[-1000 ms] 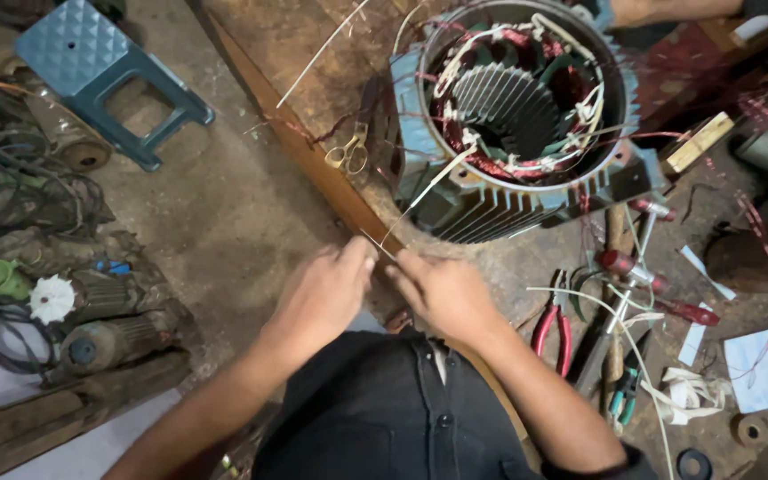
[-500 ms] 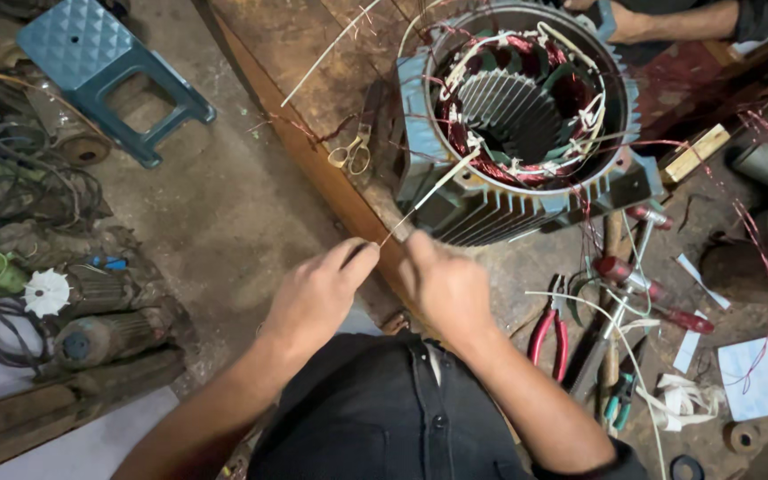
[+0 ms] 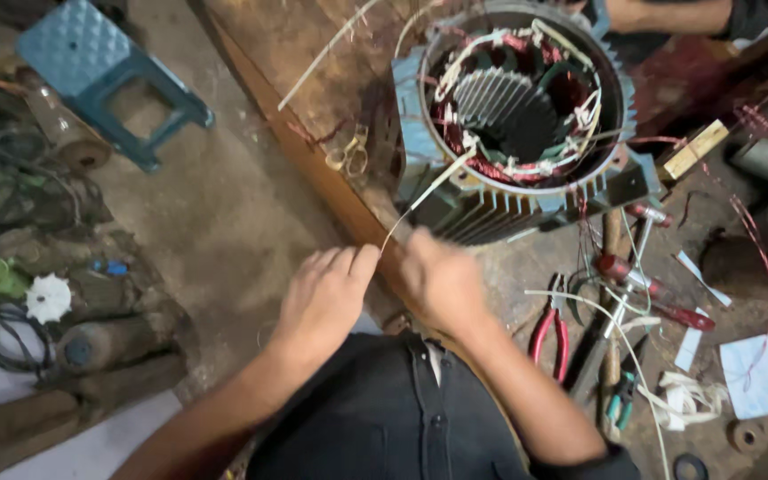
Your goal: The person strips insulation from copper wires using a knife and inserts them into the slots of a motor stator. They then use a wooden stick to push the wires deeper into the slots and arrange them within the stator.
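Head view, looking down on a workbench. Left hand (image 3: 326, 293) is curled, fingers drawn together, and pinches the near end of a thin pale wire (image 3: 424, 191). Right hand (image 3: 442, 280), just beside it and blurred, is closed in a loose fist at the same wire end; whether it actually grips the wire cannot be told. From the hands the wire runs up and away, covered further on by a whitish sleeve, into the windings of an open motor stator (image 3: 522, 116) standing directly beyond the right hand. The stator has a blue finned housing, with reddish copper coils and white ties round its bore.

To the right of the right hand lie red-handled pliers (image 3: 551, 333), a red-handled screwdriver (image 3: 651, 289) and loose white cord. Scissors (image 3: 348, 156) lie beyond the left hand, near the bench edge. A blue plastic stool (image 3: 104, 76) stands on the floor, well to the left. Another person's arm (image 3: 668, 13) shows beyond the stator.
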The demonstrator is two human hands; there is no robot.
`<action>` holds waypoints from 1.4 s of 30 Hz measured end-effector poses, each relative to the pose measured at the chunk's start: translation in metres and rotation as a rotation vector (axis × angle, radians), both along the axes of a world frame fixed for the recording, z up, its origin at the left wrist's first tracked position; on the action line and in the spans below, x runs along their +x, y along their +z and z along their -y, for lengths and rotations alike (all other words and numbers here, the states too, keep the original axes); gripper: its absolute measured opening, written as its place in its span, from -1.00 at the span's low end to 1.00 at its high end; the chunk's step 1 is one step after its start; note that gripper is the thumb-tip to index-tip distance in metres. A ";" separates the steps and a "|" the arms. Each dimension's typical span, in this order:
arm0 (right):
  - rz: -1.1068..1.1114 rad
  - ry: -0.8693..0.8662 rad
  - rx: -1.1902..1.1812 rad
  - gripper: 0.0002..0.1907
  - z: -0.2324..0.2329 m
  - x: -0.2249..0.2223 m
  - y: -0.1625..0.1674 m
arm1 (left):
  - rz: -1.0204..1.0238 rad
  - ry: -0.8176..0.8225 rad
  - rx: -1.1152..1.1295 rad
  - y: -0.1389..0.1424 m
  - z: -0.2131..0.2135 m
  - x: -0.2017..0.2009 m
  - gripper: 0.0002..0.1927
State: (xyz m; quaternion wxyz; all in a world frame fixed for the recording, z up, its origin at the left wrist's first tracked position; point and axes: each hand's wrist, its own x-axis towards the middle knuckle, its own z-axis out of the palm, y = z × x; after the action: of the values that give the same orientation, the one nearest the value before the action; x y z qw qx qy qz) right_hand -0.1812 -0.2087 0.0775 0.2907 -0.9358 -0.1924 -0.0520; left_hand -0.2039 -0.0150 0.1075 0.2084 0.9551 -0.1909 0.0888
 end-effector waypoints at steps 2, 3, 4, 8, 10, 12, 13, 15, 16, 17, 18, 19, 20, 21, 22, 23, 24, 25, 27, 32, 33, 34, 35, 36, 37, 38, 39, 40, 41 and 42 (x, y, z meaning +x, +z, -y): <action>-0.096 0.072 0.009 -0.79 0.003 -0.002 0.001 | -0.241 0.087 -0.160 0.002 0.005 0.008 -0.85; -0.100 0.073 -0.022 -0.79 0.005 -0.004 0.003 | -0.496 0.145 -0.308 0.003 0.006 0.012 -0.84; -0.095 0.076 -0.050 -0.79 0.007 -0.005 0.006 | -0.743 0.203 -0.453 0.005 0.007 0.015 -0.83; 0.105 -0.150 -0.008 -0.85 0.015 -0.013 0.019 | -0.563 0.210 -0.599 0.008 -0.001 0.008 -0.81; 0.257 -0.082 -0.017 -0.84 0.010 -0.016 0.023 | -0.461 0.206 -0.670 0.006 -0.007 0.003 -0.79; 0.162 -0.030 -0.060 -0.82 0.002 -0.015 0.023 | -0.089 0.027 -0.334 0.003 -0.017 0.002 -0.68; 0.111 -0.005 -0.080 -0.80 -0.001 -0.014 0.022 | 0.088 -0.064 -0.162 0.001 -0.019 0.000 -0.61; 0.124 -0.116 -0.152 -0.82 -0.004 -0.010 0.020 | 0.087 -0.068 -0.116 -0.002 -0.021 0.000 -0.59; 0.138 -0.167 -0.185 -0.82 -0.004 -0.007 0.019 | 0.092 -0.064 -0.090 -0.003 -0.021 0.000 -0.58; 0.095 -0.095 -0.141 -0.84 -0.003 -0.007 0.017 | 0.095 -0.063 -0.074 -0.004 -0.021 0.000 -0.59; 0.046 -0.031 -0.095 -0.85 -0.001 -0.008 0.016 | 0.092 -0.070 -0.057 -0.004 -0.020 0.000 -0.59; 0.006 0.029 -0.051 -0.84 0.001 -0.007 0.014 | 0.097 -0.079 -0.042 -0.004 -0.019 0.000 -0.60; 0.001 0.015 -0.017 -0.85 0.004 -0.007 0.013 | 0.090 -0.078 -0.049 -0.004 -0.019 -0.001 -0.61; -0.005 -0.001 0.017 -0.85 0.006 -0.005 0.011 | 0.081 -0.078 -0.058 -0.004 -0.018 -0.001 -0.62; -0.013 -0.018 0.044 -0.86 0.008 -0.003 0.009 | 0.069 -0.079 -0.072 -0.003 -0.019 -0.002 -0.63; 0.007 -0.033 0.033 -0.85 0.008 -0.003 0.008 | 0.059 -0.080 -0.096 -0.002 -0.018 -0.001 -0.64; 0.023 -0.043 0.027 -0.84 0.007 -0.001 0.006 | 0.045 -0.076 -0.115 -0.002 -0.018 -0.002 -0.65; 0.048 -0.056 0.022 -0.83 0.006 0.000 0.006 | 0.040 -0.075 -0.133 -0.001 -0.018 -0.002 -0.66; 0.025 0.073 0.027 -0.82 0.003 0.002 0.007 | 0.020 -0.049 -0.119 0.001 -0.018 -0.001 -0.66; 0.151 -0.006 -0.072 -0.82 0.006 0.004 0.019 | 0.044 -0.081 -0.077 0.007 -0.013 -0.002 -0.67; 0.095 0.052 -0.058 -0.81 0.008 0.003 0.020 | 0.059 -0.073 -0.049 0.008 -0.012 -0.002 -0.70; 0.029 0.106 -0.044 -0.79 0.009 0.000 0.020 | 0.063 -0.072 -0.021 0.008 -0.010 -0.002 -0.72; 0.007 0.082 -0.045 -0.82 0.013 0.001 0.020 | 0.047 -0.067 0.013 0.008 -0.010 -0.003 -0.74; -0.013 0.058 -0.047 -0.84 0.014 0.000 0.018 | 0.034 -0.061 0.045 0.007 -0.008 -0.003 -0.77; -0.035 0.038 -0.052 -0.87 0.014 -0.001 0.015 | 0.019 -0.053 0.076 0.006 -0.007 -0.004 -0.79; 0.013 -0.014 -0.084 -0.87 0.014 -0.001 0.012 | 0.034 -0.047 0.056 0.004 -0.004 -0.004 -0.79; 0.061 -0.062 -0.112 -0.87 0.011 -0.003 0.009 | 0.047 -0.037 0.041 0.002 -0.002 -0.004 -0.79; 0.112 -0.111 -0.136 -0.86 0.009 -0.003 0.007 | 0.064 -0.029 0.030 0.000 0.001 -0.004 -0.80; 0.063 -0.044 -0.096 -0.85 0.007 -0.005 0.007 | -0.049 0.029 -0.044 -0.002 0.005 -0.001 -0.84; 0.015 0.021 -0.059 -0.85 0.007 -0.005 0.008 | -0.188 0.097 -0.145 -0.003 0.009 0.002 -0.83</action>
State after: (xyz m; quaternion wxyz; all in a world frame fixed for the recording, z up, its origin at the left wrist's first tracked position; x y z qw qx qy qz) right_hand -0.1867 -0.2156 0.0852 0.2619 -0.9415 -0.2060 -0.0501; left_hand -0.2016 -0.0239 0.1043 0.2894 0.9498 -0.1171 0.0222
